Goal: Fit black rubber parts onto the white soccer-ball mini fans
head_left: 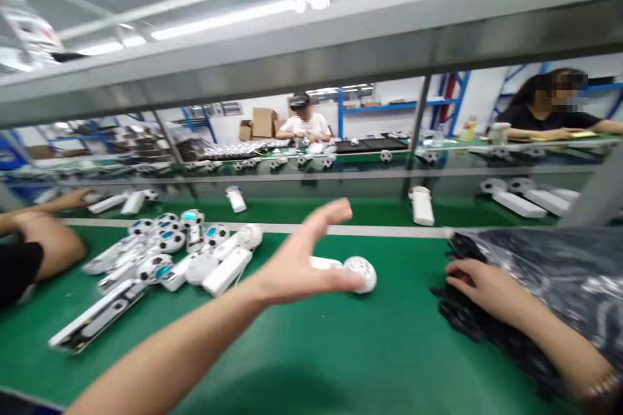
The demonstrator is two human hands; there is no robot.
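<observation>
My left hand (pixel 302 262) is spread wide over the green belt (pixel 311 343), thumb and fingers apart. Its fingertips are right by a white perforated ball (pixel 361 274) on a white handle (pixel 326 262), which lies on the belt. My right hand (pixel 481 288) rests on a black bundle (pixel 467 305) next to a clear glossy bag (pixel 549 259). Whether it grips the bundle is hidden. Farther left, a heap of white handles and football-patterned balls (pixel 165 259) lies on the belt, out of reach of both hands.
A co-worker's hands (pixel 48 233) lie at the left belt edge. A metal shelf bar (pixel 292 65) crosses overhead. Several white pieces stand beyond a pale stripe on the belt. Other people sit at benches behind, with cardboard boxes and blue racks.
</observation>
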